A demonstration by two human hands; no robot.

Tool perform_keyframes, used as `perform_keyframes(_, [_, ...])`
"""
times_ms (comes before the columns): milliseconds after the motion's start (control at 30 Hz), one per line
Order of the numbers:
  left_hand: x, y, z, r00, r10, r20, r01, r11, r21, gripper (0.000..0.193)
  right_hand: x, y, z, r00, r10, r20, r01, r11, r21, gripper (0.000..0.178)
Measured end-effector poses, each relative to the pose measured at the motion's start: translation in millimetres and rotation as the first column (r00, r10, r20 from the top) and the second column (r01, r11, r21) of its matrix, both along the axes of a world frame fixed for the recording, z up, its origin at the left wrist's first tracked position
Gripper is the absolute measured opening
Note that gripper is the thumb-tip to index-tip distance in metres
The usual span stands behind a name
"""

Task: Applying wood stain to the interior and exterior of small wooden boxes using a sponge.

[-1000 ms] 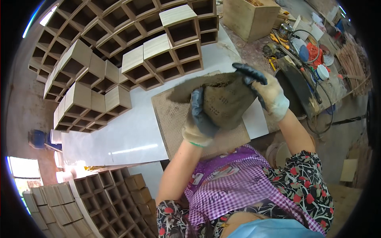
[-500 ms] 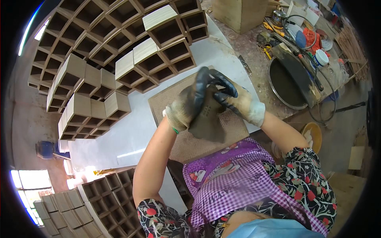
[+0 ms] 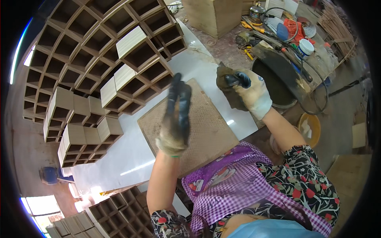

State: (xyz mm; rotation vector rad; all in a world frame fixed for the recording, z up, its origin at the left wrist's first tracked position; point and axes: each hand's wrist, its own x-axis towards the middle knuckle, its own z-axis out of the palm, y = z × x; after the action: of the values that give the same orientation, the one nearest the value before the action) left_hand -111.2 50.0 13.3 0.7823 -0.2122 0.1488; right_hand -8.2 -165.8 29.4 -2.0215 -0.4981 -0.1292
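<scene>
Both my hands wear pale knit gloves with black-coated fingers. My left hand [image 3: 176,119] holds nothing; its fingers are stretched out, somewhat blurred, above a tan textured mat [image 3: 210,131]. To the right, my right hand [image 3: 249,88] is closed on a limp, dark grey-brown rag [image 3: 229,89], its lower part hanging over the table's right side. The rag's exact material is hard to tell. Just right of that hand is a round pan [image 3: 291,105] with dark contents, partly covered by a dark board [image 3: 274,59].
Pale-topped wooden boxes [image 3: 131,41] with brown open compartments are stacked on the white table [image 3: 103,162], left and far. More compartments [image 3: 119,206] stand at the lower left. Beyond the pan lie a hose, tools and a white tub [image 3: 305,47]. A yellow basin [image 3: 313,127] sits at right.
My hands have parted. The right hand has carried the rag rightward off the mat toward the pan; the left hand has let go and straightened its fingers. The whole view has shifted.
</scene>
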Motion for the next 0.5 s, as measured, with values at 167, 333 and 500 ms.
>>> perform_keyframes(167, [22,-57,-21,0.982,0.185,0.021,-0.177,0.887,0.426,0.042,-23,15,-10,0.959,0.266,0.100,-0.279,0.946,0.162,0.040])
perform_keyframes(333, [34,-69,-30,0.909,0.264,-0.322,-0.241,0.964,0.109,0.038,-33,30,-19,0.961,0.185,0.208,-0.233,0.942,0.241,0.037])
perform_keyframes(500, [35,-63,-34,0.989,0.051,-0.142,-0.087,0.961,-0.262,0.036,-31,43,-37,0.966,0.190,0.175,-0.236,0.926,0.296,0.044])
